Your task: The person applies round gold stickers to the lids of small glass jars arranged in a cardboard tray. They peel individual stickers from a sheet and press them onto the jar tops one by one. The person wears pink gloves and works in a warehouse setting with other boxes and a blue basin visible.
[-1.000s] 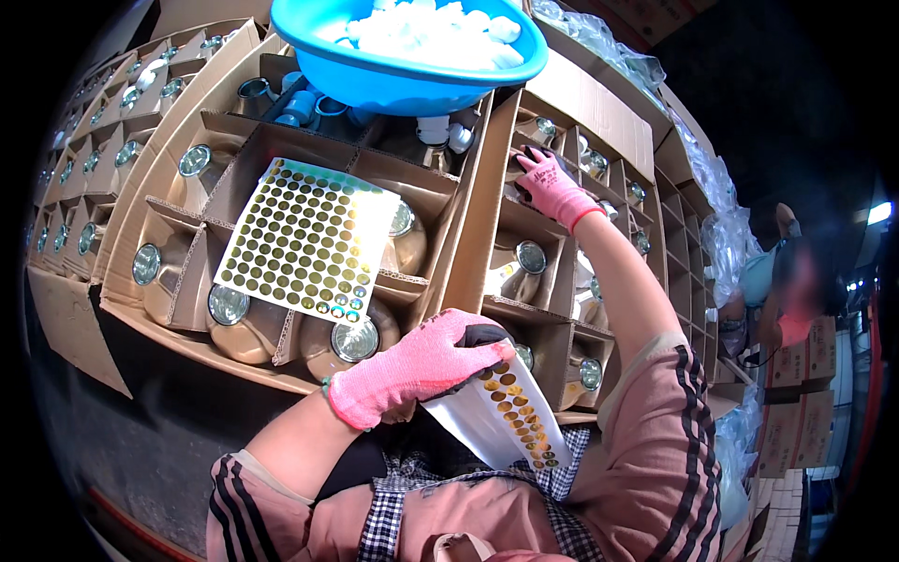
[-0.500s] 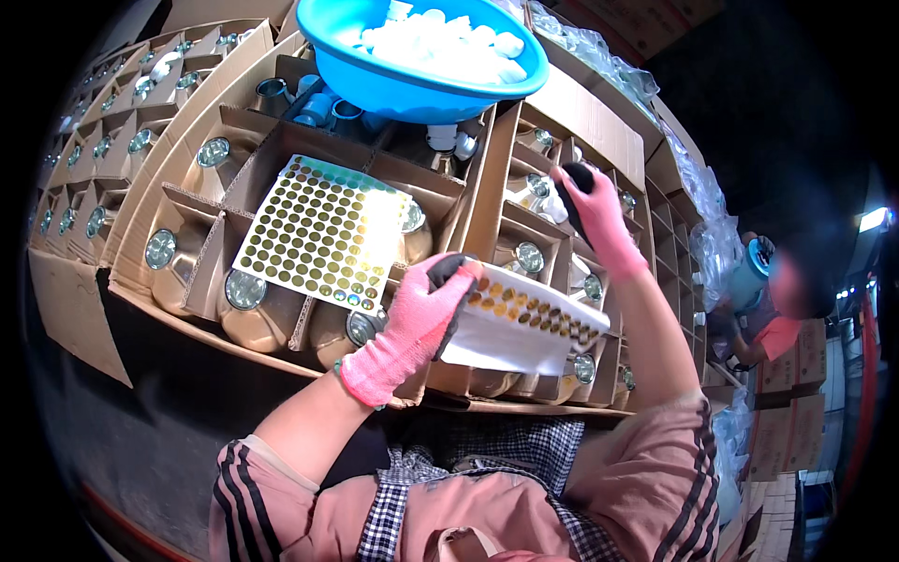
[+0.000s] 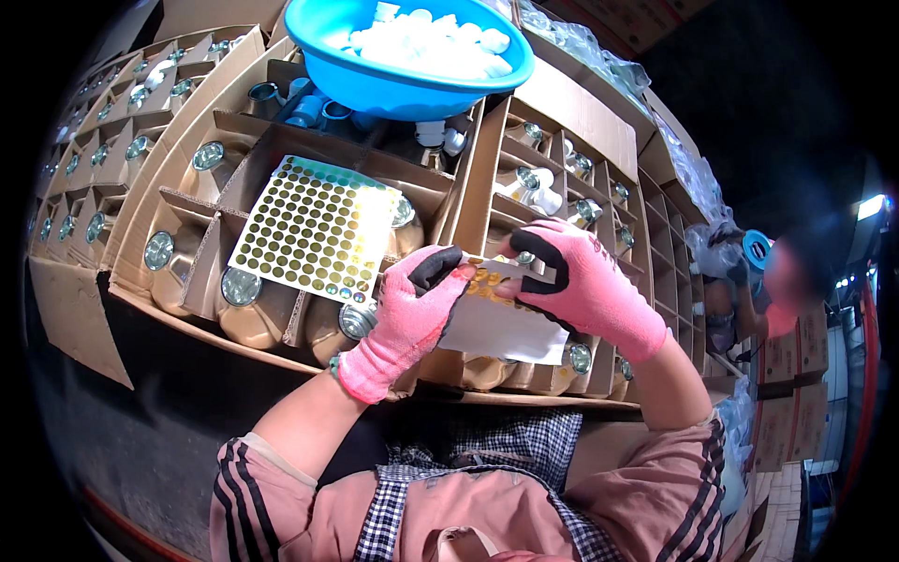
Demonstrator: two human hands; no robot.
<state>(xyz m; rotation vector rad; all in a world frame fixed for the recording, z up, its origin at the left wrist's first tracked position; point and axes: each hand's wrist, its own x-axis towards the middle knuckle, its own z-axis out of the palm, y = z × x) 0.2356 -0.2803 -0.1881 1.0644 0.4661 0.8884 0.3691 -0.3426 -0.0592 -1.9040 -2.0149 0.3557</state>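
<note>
My left hand (image 3: 407, 314), in a pink glove with dark palm and bare fingertips, pinches the upper left edge of a white sheet of round gold stickers (image 3: 506, 332). My right hand (image 3: 590, 286), gloved alike, has its thumb and forefinger closed on the stickers at the sheet's top. Whether a single sticker is lifted there cannot be made out. A second sheet of gold round stickers (image 3: 309, 225) lies flat across the carton dividers to the left. Around and under my hands stand gold-brown bottles (image 3: 257, 314) with shiny round glassy ends, in divided cartons.
A blue basin (image 3: 412, 94) heaped with white plastic caps (image 3: 431, 42) rests on the cartons ahead. Blue plastic cups (image 3: 307, 110) sit in a compartment below it. More divided cartons (image 3: 140, 140) with bottles stand left. At far right are another person (image 3: 787, 281) and stacked boxes (image 3: 782, 375).
My right hand has come down and left from over the right carton to the sticker sheet. White-topped bottles there show again. My left hand keeps its grip. The person at right has shifted.
</note>
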